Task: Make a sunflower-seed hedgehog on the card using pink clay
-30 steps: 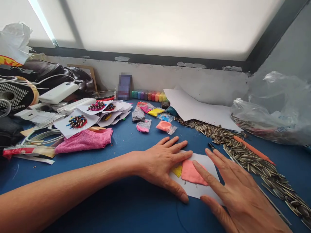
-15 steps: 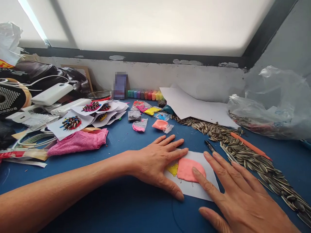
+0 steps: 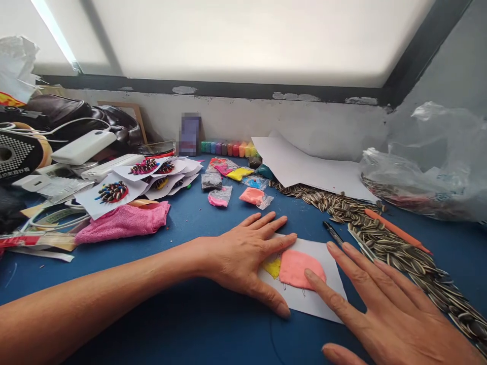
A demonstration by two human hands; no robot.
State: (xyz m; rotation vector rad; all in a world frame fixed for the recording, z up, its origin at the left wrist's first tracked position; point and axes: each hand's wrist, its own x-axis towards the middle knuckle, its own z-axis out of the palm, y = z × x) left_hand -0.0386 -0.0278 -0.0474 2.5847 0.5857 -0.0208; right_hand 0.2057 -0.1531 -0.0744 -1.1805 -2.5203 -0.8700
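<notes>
A white sheet of paper (image 3: pixel 319 303) lies on the blue table, with a flattened patch of pink clay (image 3: pixel 299 266) on it. Beside that, on the left, is a smaller patch of yellow clay (image 3: pixel 273 267), partly covered by my hand. Short drawn lines show below the pink clay. My left hand (image 3: pixel 247 258) rests flat across the paper's left side, fingers spread. With its index fingertip, my right hand (image 3: pixel 384 299) touches the right part of the pink clay; its other fingers are stretched out and apart. A black pen (image 3: pixel 332 233) lies just behind the paper.
Sunflower seeds (image 3: pixel 403 248) spread along the right, with an orange stick (image 3: pixel 397 230) on them. Small clay packets (image 3: pixel 254 195) lie behind my hands. A pink cloth (image 3: pixel 124 223) and seed-covered paper pieces (image 3: pixel 110 192) are at left. A plastic bag (image 3: pixel 437 167) stands at back right.
My right hand has shifted slightly right and toward me, its index fingertip still on the pink clay. The whole view has moved a little; my left hand stays on the paper.
</notes>
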